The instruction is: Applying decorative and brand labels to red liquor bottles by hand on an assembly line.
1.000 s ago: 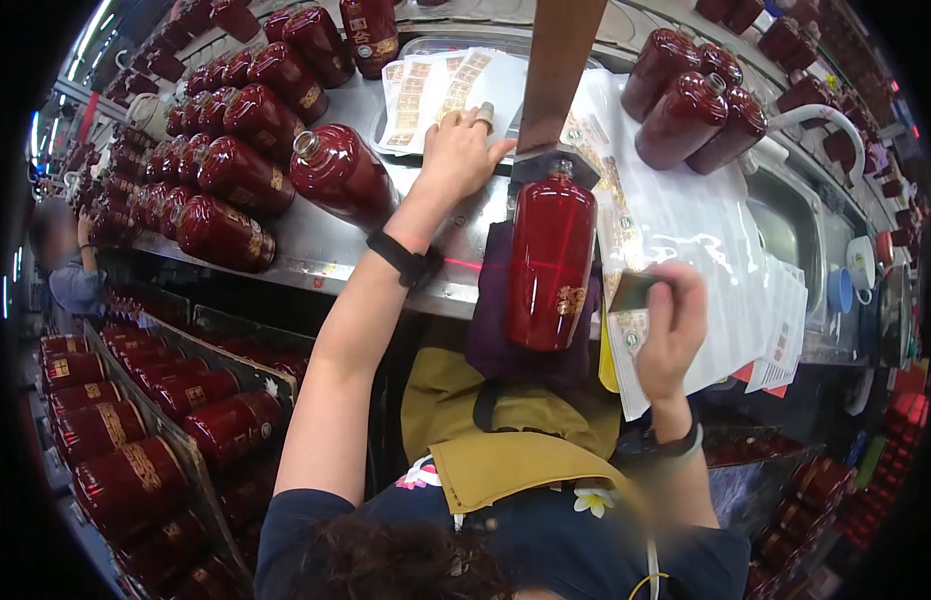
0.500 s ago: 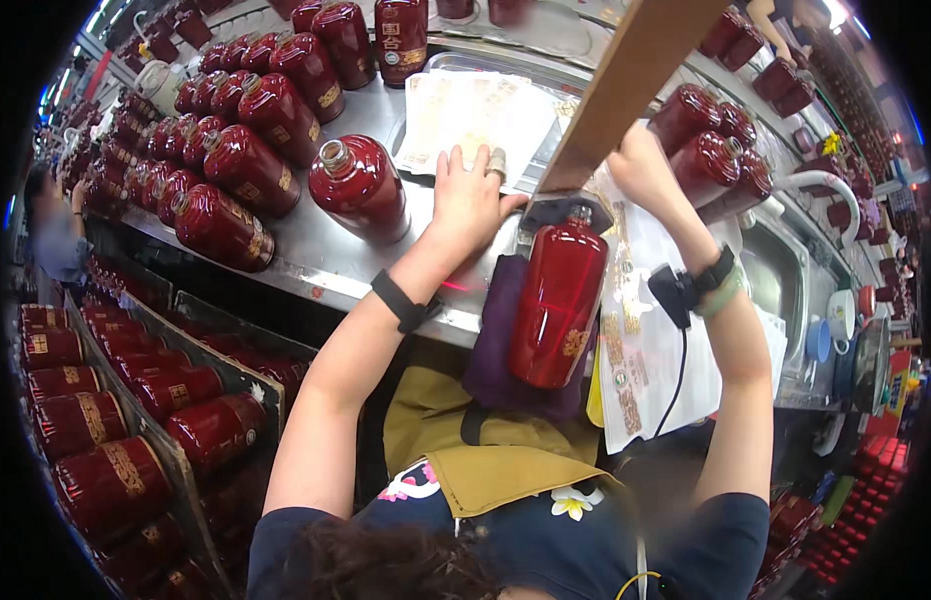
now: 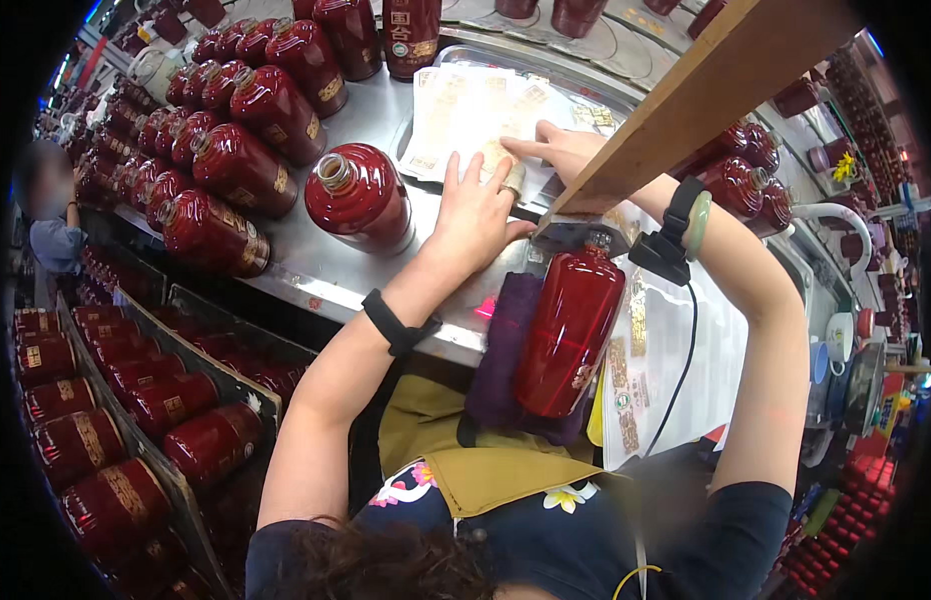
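My left hand (image 3: 476,210) lies with its fingers spread at the near edge of a stack of white label sheets (image 3: 456,115) with gold print. A beige band wraps one of its fingers. My right hand (image 3: 561,150) reaches over from the right, fingers stretched out, its fingertips at the sheets beside the left hand; a wooden post crosses in front of its wrist. Below the hands, a dark red glass bottle (image 3: 574,335) lies on a folded purple cloth (image 3: 503,345), its neck toward the post's base. Another red bottle (image 3: 358,200) stands uncapped on the metal table, left of my left hand.
The slanting wooden post (image 3: 676,110) rises over the table. Rows of red bottles (image 3: 241,170) stand at the left, with more in crates (image 3: 126,430) below. White printed sheets (image 3: 676,370) lie right of the bottle on the cloth. Another person (image 3: 51,220) is at far left.
My right hand has moved left from beyond the post to the label sheets, its fist now opened out. My left hand stays by the stack. The view has shifted slightly.
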Action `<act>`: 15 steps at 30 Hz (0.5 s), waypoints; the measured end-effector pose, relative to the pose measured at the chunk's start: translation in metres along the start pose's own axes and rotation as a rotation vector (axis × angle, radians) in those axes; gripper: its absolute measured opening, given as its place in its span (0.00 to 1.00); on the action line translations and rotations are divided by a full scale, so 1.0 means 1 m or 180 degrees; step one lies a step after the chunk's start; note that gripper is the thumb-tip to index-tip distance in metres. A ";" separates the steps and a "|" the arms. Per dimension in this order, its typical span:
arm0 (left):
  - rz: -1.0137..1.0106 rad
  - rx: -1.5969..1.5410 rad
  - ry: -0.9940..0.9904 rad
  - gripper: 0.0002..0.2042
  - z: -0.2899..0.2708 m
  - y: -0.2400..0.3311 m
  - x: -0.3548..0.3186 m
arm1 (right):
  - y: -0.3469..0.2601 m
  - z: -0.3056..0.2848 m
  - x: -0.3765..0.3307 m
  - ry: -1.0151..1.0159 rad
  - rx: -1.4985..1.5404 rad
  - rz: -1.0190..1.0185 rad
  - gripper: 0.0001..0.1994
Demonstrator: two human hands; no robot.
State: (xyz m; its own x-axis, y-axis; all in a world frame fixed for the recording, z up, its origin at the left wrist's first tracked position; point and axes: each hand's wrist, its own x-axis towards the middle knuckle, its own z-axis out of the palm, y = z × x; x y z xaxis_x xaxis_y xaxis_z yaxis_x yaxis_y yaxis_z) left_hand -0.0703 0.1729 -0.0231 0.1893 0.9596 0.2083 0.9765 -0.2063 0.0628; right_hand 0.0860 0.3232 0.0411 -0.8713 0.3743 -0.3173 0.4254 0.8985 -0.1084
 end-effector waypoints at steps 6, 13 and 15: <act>-0.0055 -0.0171 -0.0346 0.29 -0.008 0.005 0.003 | 0.033 0.014 0.002 0.0128 -0.0042 -0.0543 0.49; -0.0125 -0.0119 -0.0295 0.28 -0.011 0.000 -0.005 | 0.014 0.009 0.006 0.0062 -0.0049 -0.0234 0.46; -0.0140 -0.0098 -0.0359 0.27 -0.013 0.001 -0.007 | 0.012 0.007 0.006 0.0036 -0.0140 -0.0215 0.46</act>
State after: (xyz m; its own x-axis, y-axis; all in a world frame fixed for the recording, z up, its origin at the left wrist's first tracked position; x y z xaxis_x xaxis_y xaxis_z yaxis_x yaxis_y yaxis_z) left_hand -0.0719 0.1631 -0.0114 0.1584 0.9829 0.0937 0.9808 -0.1676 0.0998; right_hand 0.0879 0.3349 0.0318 -0.9006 0.3147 -0.2998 0.3545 0.9310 -0.0876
